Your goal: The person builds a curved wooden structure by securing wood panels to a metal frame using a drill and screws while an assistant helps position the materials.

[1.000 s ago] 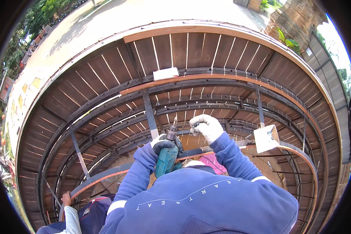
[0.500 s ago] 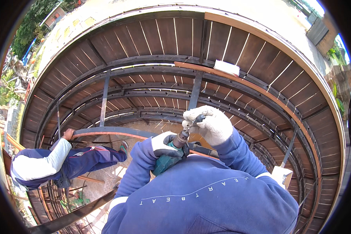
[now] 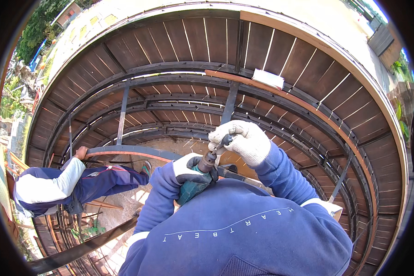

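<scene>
My left hand, in a white glove with a dark grey palm, is closed round the body of a green power drill. The drill is held against my chest, its metal chuck pointing up and away. Just beyond the chuck, my right hand, in a whitish knit glove, has its fingers pinched together at the chuck's tip. A small dark piece shows at those fingers; whether it is a tool or the glove's coated fingertip I cannot make out. The fingers hide most of what sits in the chuck.
Curved tiers of dark beams and slatted boards surround me. A white box-like piece lies on a rail ahead. At left, another person grips a curved metal band. A pale box stands by my right elbow.
Both my hands and the drill have shifted slightly left, and the right fingers have closed in nearer the chuck's tip. My left hand keeps its grip on the drill.
</scene>
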Demonstrator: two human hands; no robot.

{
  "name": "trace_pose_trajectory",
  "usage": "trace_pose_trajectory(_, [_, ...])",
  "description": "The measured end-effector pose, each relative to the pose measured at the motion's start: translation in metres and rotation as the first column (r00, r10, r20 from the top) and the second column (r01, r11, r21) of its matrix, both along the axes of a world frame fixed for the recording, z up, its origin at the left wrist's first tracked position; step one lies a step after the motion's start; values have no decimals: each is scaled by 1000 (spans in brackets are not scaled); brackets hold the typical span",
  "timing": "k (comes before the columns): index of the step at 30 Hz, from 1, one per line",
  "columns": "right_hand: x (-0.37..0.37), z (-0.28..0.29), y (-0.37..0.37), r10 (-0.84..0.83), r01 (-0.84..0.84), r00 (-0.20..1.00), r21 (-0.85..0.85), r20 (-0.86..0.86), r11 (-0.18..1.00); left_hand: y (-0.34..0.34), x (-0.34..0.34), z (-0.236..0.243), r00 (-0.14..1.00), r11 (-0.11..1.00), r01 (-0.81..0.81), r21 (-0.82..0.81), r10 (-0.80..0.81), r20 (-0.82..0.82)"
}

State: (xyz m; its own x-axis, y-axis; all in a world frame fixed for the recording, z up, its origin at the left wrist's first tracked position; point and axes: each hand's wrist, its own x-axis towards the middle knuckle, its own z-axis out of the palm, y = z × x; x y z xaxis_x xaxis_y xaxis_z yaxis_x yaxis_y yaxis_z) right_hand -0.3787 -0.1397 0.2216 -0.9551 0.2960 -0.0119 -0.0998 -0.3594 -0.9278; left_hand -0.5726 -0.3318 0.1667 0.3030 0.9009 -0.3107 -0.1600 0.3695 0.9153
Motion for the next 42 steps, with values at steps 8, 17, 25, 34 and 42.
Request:
trace_pose_trajectory(8, [-6,-16,6,-24,30,989,38,-148,999,9,-4,2,997,999,-13,31,11,74])
trace_pose_trajectory(17, [14,-41,-29,18,-10,999,163,-50,987,42,-17,33,962,997,-73,-40,81,262])
trace_pose_trajectory(25, [23,-82,-88,-138,125,990,353,12,927,50,-33,16,914,998,58,-25,-43,403])
trace_pose_trajectory(34, [6,-68,-177,-367,218,902,495,226,841,56,-41,-13,793,987,76,-141,26,609])
trace_pose_trajectory(42, [-6,-48,-226,-630,536,760,395,160,746,60,8,-6,896,991,-13,-130,69,439])
